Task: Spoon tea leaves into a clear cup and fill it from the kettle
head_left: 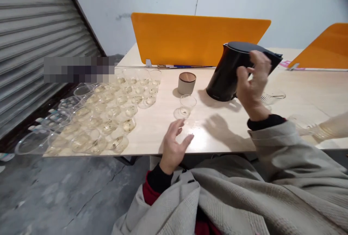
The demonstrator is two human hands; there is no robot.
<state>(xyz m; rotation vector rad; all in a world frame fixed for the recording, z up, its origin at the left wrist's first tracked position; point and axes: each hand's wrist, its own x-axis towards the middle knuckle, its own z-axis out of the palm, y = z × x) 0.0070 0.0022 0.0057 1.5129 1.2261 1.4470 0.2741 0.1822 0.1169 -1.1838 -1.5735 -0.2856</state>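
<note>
A small clear plastic cup (pixel 188 101) stands on the table with a little pale content at its bottom. My left hand (pixel 174 146) is just in front of it near the table edge, its thumb and fingers apart and holding nothing. A black electric kettle (pixel 224 77) rests on the table to the right of the cup, its lid closed. My right hand (pixel 254 82) is raised in front of the kettle's handle side, thumb and fingers spread, covering part of the kettle. Behind the clear cup sits a grey round container (pixel 186 87) with a brown inside.
Several clear cups with pale liquid and dark bits (pixel 108 126) crowd the table's left side. An orange divider (pixel 201 41) runs along the back, with a second orange panel (pixel 326 48) at right. A stack of clear plastic cups (pixel 335 125) lies at the right. The tabletop (pixel 152 133) is pale wood.
</note>
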